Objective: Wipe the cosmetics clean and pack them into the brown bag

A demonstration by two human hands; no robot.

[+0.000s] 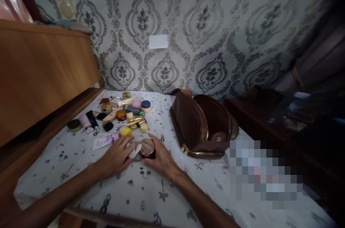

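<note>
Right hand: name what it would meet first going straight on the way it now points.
Apart from the round-topped container it holds, the right hand would probably first meet the small cream-coloured round item just ahead; depth is hard to judge from this one view.

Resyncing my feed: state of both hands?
Left hand: holding a crumpled white cloth or tissue.
Right hand: closed around a round, dark-sided container with shiny brownish top.

A white rectangle [158,41] sits on patterned wallpaper [202,19], a square fitting [66,9] above the wooden panel [40,66] at left.
</note>
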